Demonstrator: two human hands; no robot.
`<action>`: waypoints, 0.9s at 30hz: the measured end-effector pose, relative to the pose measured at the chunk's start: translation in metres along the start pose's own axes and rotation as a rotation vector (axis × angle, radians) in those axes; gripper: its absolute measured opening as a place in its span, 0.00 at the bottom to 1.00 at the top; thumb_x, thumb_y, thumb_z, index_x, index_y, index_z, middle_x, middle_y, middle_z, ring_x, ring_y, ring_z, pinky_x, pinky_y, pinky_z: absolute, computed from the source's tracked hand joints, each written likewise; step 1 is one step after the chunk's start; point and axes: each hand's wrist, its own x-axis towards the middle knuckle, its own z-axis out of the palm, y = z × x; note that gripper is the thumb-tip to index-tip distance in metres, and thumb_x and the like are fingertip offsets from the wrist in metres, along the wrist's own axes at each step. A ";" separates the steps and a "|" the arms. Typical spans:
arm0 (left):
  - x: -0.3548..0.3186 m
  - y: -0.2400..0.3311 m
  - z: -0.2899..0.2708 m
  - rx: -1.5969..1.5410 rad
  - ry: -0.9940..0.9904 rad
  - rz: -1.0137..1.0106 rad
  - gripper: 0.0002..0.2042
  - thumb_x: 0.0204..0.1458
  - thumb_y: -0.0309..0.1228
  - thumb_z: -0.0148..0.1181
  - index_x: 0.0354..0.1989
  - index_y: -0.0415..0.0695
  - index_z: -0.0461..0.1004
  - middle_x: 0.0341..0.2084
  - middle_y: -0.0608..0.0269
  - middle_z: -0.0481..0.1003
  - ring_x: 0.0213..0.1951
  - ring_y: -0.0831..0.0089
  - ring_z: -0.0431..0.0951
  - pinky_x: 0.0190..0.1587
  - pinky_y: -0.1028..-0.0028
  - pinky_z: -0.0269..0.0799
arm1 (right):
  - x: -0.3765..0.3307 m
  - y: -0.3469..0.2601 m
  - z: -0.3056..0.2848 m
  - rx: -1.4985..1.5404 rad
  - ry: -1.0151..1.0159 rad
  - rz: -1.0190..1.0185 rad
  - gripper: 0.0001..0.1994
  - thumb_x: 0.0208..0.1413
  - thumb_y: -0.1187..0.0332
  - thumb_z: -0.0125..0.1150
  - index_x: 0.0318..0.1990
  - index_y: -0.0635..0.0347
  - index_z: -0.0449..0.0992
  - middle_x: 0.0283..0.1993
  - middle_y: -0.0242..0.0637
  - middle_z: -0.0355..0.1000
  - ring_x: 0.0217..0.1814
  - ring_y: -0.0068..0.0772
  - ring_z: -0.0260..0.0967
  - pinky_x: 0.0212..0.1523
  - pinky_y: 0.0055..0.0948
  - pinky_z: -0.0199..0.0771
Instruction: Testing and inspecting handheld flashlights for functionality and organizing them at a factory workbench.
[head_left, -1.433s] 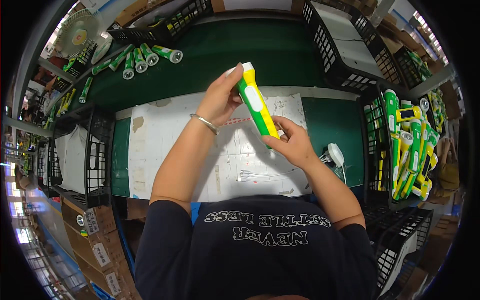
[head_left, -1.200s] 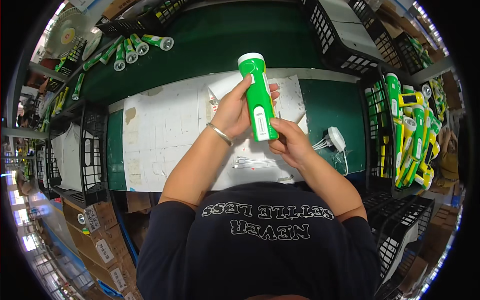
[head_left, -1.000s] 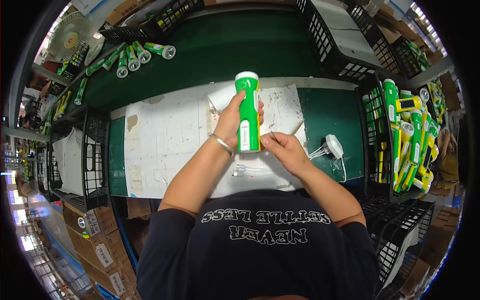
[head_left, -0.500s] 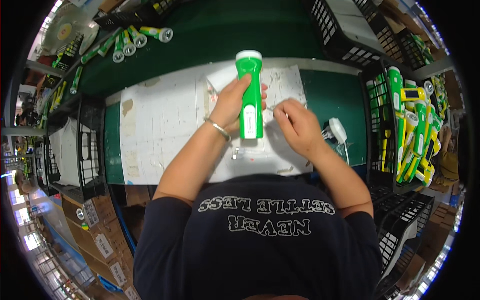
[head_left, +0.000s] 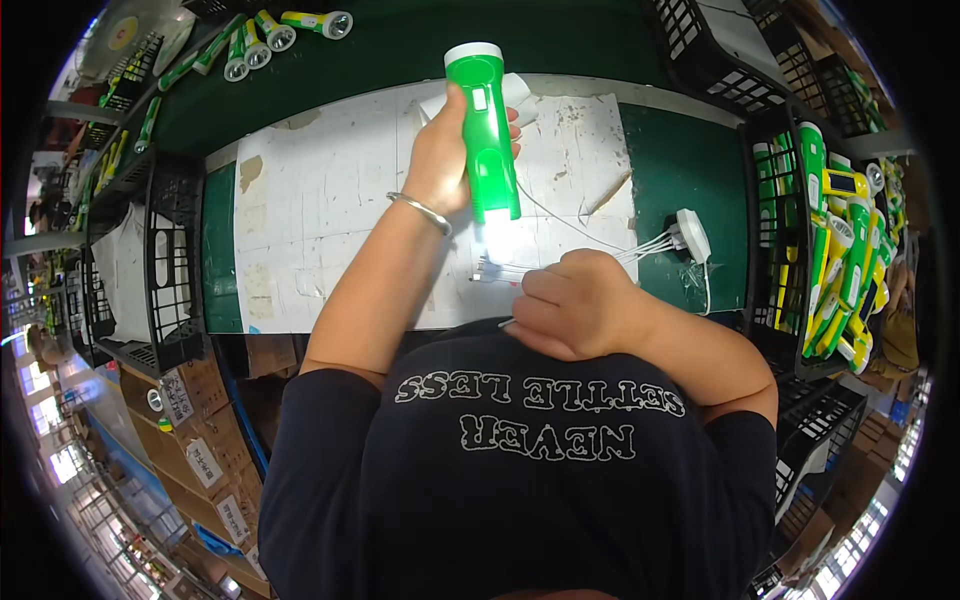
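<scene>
My left hand (head_left: 440, 155) is wrapped round a green flashlight (head_left: 487, 140) with a white head rim, held upright over the white work sheet. A white switch shows on its upper body, and a bright white light (head_left: 499, 238) glows at its lower end. Nearer my chest, my right hand (head_left: 575, 305) is closed in a fist; a thin pale tip pokes out by its fingers, too small to name. White cables (head_left: 640, 245) run leftward from a white charger (head_left: 690, 235). One thin cable curves up behind the flashlight, where its end is hidden.
At right stands a black crate (head_left: 770, 240) packed with green, yellow and white flashlights (head_left: 850, 250). Several more flashlights (head_left: 255, 45) lie at the back left. A black crate (head_left: 165, 270) with white sheets is on the left. White paper (head_left: 515, 90) lies behind the flashlight.
The flashlight has moved up and away and turned, so its switch now shows; light now glows at its lower end. My right hand has drawn back toward my chest and closed further.
</scene>
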 end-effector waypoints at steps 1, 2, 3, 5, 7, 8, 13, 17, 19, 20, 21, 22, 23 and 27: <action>0.002 0.001 -0.003 -0.065 0.019 -0.027 0.28 0.62 0.53 0.39 0.53 0.38 0.64 0.41 0.51 0.72 0.37 0.64 0.75 0.38 0.62 0.76 | 0.001 0.000 0.003 0.020 0.086 0.127 0.10 0.43 0.62 0.66 0.24 0.52 0.69 0.23 0.30 0.66 0.20 0.34 0.67 0.19 0.33 0.67; 0.004 -0.002 -0.004 -0.088 0.021 -0.043 0.28 0.62 0.54 0.38 0.52 0.39 0.65 0.41 0.50 0.72 0.36 0.63 0.76 0.39 0.61 0.76 | 0.003 0.004 0.006 0.041 0.163 0.229 0.11 0.42 0.61 0.67 0.24 0.52 0.69 0.23 0.30 0.66 0.20 0.33 0.67 0.20 0.32 0.67; 0.004 -0.005 -0.004 -0.115 -0.034 -0.065 0.27 0.62 0.54 0.38 0.52 0.39 0.65 0.41 0.50 0.73 0.36 0.63 0.76 0.39 0.62 0.76 | 0.005 0.011 0.009 0.061 0.242 0.332 0.12 0.42 0.59 0.68 0.24 0.52 0.69 0.23 0.30 0.66 0.21 0.33 0.67 0.20 0.32 0.67; 0.004 -0.015 -0.002 -0.175 -0.137 -0.102 0.26 0.63 0.52 0.37 0.51 0.40 0.66 0.41 0.50 0.73 0.36 0.63 0.77 0.40 0.62 0.76 | 0.014 0.036 0.018 0.231 0.298 0.784 0.13 0.43 0.58 0.68 0.26 0.53 0.70 0.19 0.31 0.64 0.19 0.34 0.64 0.22 0.32 0.63; 0.005 -0.019 -0.001 -0.258 -0.290 -0.186 0.23 0.64 0.48 0.35 0.48 0.40 0.67 0.38 0.52 0.74 0.37 0.63 0.77 0.42 0.64 0.76 | 0.023 0.063 0.025 0.431 0.380 0.887 0.17 0.45 0.59 0.66 0.22 0.57 0.64 0.17 0.33 0.61 0.18 0.33 0.59 0.22 0.32 0.60; 0.006 -0.020 -0.002 -0.284 -0.312 -0.239 0.23 0.65 0.47 0.35 0.47 0.39 0.67 0.36 0.53 0.74 0.36 0.63 0.77 0.42 0.64 0.75 | 0.025 0.073 0.028 0.470 0.384 0.889 0.18 0.46 0.59 0.66 0.21 0.58 0.62 0.17 0.34 0.61 0.18 0.32 0.59 0.22 0.32 0.60; 0.008 -0.022 -0.010 -0.425 -0.198 -0.434 0.17 0.62 0.41 0.44 0.44 0.38 0.68 0.30 0.55 0.74 0.34 0.63 0.77 0.38 0.65 0.76 | 0.030 0.085 0.029 0.871 0.460 0.930 0.19 0.52 0.62 0.64 0.19 0.57 0.60 0.18 0.30 0.64 0.21 0.20 0.61 0.22 0.24 0.61; 0.008 -0.019 -0.011 -0.483 -0.186 -0.524 0.15 0.60 0.39 0.48 0.45 0.39 0.67 0.32 0.54 0.73 0.30 0.61 0.75 0.29 0.66 0.76 | 0.027 0.079 0.018 1.061 0.518 0.824 0.17 0.55 0.62 0.62 0.21 0.57 0.64 0.20 0.26 0.63 0.25 0.15 0.63 0.24 0.20 0.61; 0.005 -0.015 -0.006 -0.581 -0.128 -0.557 0.17 0.61 0.39 0.48 0.49 0.37 0.65 0.35 0.55 0.73 0.29 0.67 0.75 0.31 0.68 0.76 | 0.025 0.081 0.011 0.941 0.546 0.906 0.18 0.55 0.60 0.62 0.21 0.53 0.62 0.19 0.22 0.61 0.22 0.13 0.54 0.23 0.17 0.52; 0.003 -0.012 -0.004 -0.623 -0.104 -0.592 0.18 0.61 0.39 0.48 0.50 0.37 0.64 0.35 0.55 0.72 0.28 0.68 0.75 0.31 0.69 0.75 | 0.023 0.084 0.006 0.924 0.554 0.912 0.18 0.55 0.59 0.62 0.20 0.51 0.61 0.19 0.21 0.59 0.20 0.11 0.50 0.22 0.15 0.48; 0.000 -0.008 -0.001 -0.666 -0.080 -0.627 0.19 0.61 0.39 0.48 0.52 0.37 0.63 0.36 0.55 0.72 0.28 0.69 0.74 0.31 0.70 0.75 | 0.020 0.087 0.001 0.883 0.561 0.944 0.18 0.55 0.59 0.62 0.21 0.50 0.61 0.19 0.21 0.59 0.20 0.11 0.49 0.22 0.16 0.47; -0.005 -0.003 0.001 -0.610 -0.109 -0.594 0.20 0.61 0.39 0.49 0.54 0.38 0.62 0.35 0.56 0.72 0.31 0.70 0.74 0.33 0.71 0.74 | 0.018 0.091 -0.005 0.868 0.555 0.983 0.17 0.55 0.59 0.62 0.21 0.50 0.61 0.19 0.20 0.59 0.20 0.11 0.48 0.21 0.16 0.47; -0.011 0.001 0.003 -0.301 -0.167 -0.488 0.20 0.60 0.40 0.50 0.55 0.38 0.63 0.35 0.56 0.72 0.33 0.72 0.74 0.35 0.71 0.74 | 0.015 0.096 -0.011 0.851 0.551 1.063 0.17 0.55 0.58 0.62 0.21 0.50 0.62 0.19 0.20 0.59 0.19 0.11 0.46 0.21 0.17 0.46; -0.034 0.018 0.007 1.087 -0.360 0.109 0.23 0.53 0.37 0.60 0.54 0.40 0.65 0.39 0.52 0.75 0.42 0.64 0.75 0.44 0.66 0.73 | -0.002 0.096 -0.028 0.718 0.224 0.875 0.22 0.47 0.56 0.69 0.46 0.58 0.73 0.26 0.27 0.68 0.26 0.16 0.57 0.29 0.21 0.59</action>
